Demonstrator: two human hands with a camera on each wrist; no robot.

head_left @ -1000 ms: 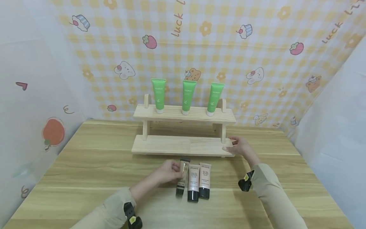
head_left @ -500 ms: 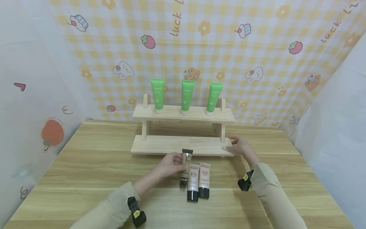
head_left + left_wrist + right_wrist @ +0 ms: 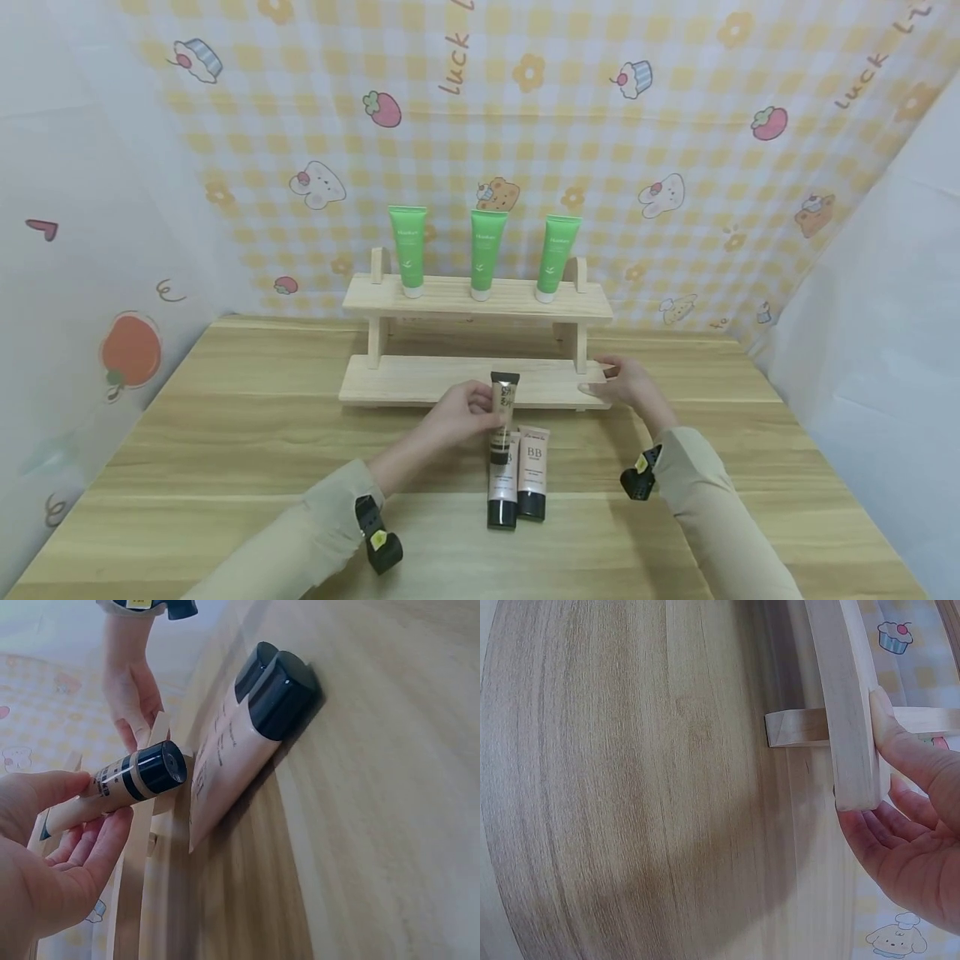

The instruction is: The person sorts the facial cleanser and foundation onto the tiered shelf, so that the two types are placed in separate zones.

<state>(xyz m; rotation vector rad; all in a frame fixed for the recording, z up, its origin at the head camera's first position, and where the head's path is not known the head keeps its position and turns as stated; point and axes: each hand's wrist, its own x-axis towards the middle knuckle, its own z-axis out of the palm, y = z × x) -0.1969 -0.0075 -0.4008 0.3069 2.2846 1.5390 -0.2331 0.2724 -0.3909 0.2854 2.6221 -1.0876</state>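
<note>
My left hand (image 3: 463, 417) pinches a beige tube with black ends (image 3: 504, 400), raised just in front of the lower shelf (image 3: 420, 379). In the left wrist view the thumb and fingers are round the tube's body (image 3: 112, 784), its black cap pointing away from the palm. Two BB tubes (image 3: 533, 467) lie side by side on the table below it, the left one partly hidden by the held tube. The right end of the lower board (image 3: 855, 750) is gripped by my right hand (image 3: 628, 390), with the thumb on top and fingers beneath.
Three green tubes (image 3: 485, 250) stand upside down, apart from one another, on the upper shelf (image 3: 442, 293). The wooden rack is at the back of the table (image 3: 225, 433), before a checked cloth backdrop (image 3: 420, 158).
My left hand has lifted the black-ended tube off the table and carried it forward and to the right, towards the lower shelf. The right hand keeps its hold on the board.
</note>
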